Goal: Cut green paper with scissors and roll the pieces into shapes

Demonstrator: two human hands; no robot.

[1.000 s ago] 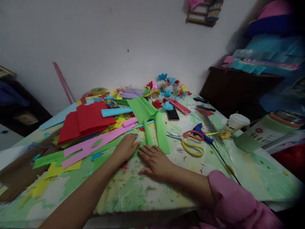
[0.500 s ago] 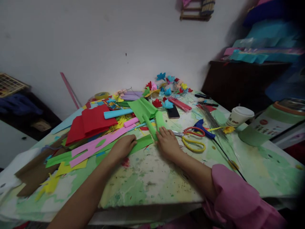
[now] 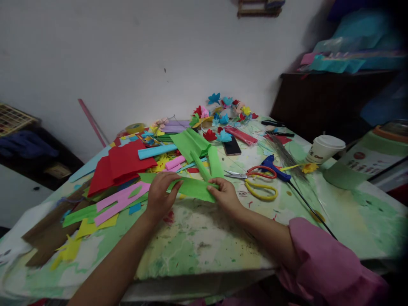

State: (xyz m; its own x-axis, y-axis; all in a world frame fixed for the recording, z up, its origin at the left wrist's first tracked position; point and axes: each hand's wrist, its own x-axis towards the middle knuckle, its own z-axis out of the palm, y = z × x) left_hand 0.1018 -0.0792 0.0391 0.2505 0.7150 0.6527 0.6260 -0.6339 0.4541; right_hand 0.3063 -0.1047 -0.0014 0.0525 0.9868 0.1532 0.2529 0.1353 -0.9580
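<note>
A strip of green crepe paper stretches between my two hands, just above the table. My left hand pinches it toward its left part, thumb and fingers closed on it. The strip's right end is pinched by my right hand. Behind the strip lie a larger green crepe sheet and a narrow green roll. Scissors with red and yellow handles rest open to the right of my right hand. Pink paper with cut-outs is left of my left hand.
Red paper and brown paper lie at the left. Paper flowers and a phone are at the back. A blue glue gun, a white cup and a large green bottle stand or lie at the right.
The green strip has been lifted off the table and is now held between both hands. My right hand has come off the larger green paper and closed on the strip's end.
</note>
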